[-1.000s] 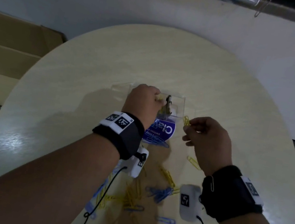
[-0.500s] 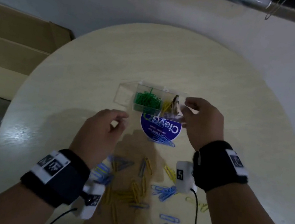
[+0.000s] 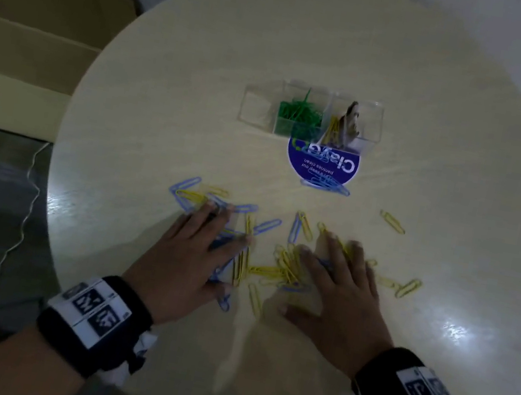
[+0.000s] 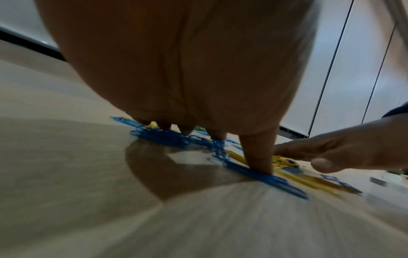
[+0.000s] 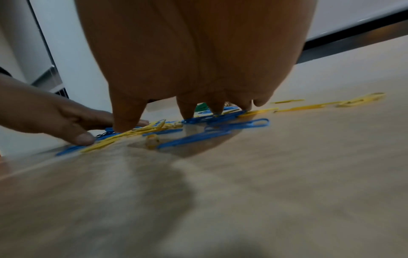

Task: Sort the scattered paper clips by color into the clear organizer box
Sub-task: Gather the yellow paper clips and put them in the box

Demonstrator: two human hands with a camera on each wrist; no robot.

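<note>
Blue and yellow paper clips lie scattered across the near half of the round table. My left hand lies flat with spread fingers pressing on blue clips. My right hand lies flat the same way over yellow and blue clips. The clear organizer box stands farther back; its middle compartment holds green clips, its right one holds yellow clips and a dark binder clip. Its left compartment looks empty.
A round blue sticker lies just in front of the box, with a few blue clips at its near edge. Flattened cardboard sits beyond the table's left edge. A thin cable hangs there too.
Both hands have come back from the organizer box to the clip pile. They now lie flat on the clips; earlier the right hand pinched a yellow clip at the box.
</note>
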